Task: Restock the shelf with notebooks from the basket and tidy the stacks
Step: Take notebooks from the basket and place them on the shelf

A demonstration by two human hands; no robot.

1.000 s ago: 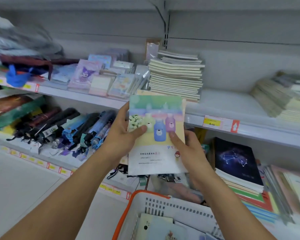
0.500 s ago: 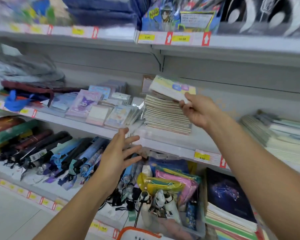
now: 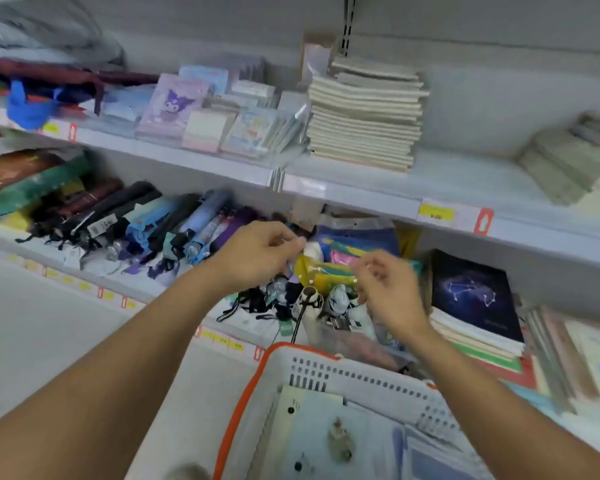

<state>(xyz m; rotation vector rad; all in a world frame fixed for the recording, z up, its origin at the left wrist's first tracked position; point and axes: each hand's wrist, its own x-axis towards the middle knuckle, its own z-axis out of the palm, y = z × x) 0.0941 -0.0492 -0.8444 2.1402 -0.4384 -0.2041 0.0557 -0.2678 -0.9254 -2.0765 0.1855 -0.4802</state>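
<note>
A tall stack of pale notebooks [image 3: 366, 114] stands on the middle shelf [image 3: 361, 194], its top few lying slightly askew. Below me is a white basket with an orange rim [image 3: 354, 375], holding several notebooks [image 3: 326, 434]. Both hands hover in front of the lower shelf, above the basket. My left hand [image 3: 257, 252] has its fingers loosely curled and holds nothing. My right hand [image 3: 387, 287] is also empty, with fingers half bent. Neither hand touches a notebook.
Small sticker pads and card packs [image 3: 205, 109] sit left of the stack. A second pale notebook pile [image 3: 565, 161] lies far right. On the lower shelf are folded umbrellas [image 3: 118, 223], coloured pouches [image 3: 329, 271] and a dark constellation notebook pile [image 3: 475, 299].
My right hand set the pastel notebook on top of the stack and let go. Both hands have come down, empty, toward the basket. The view has tilted down.
</note>
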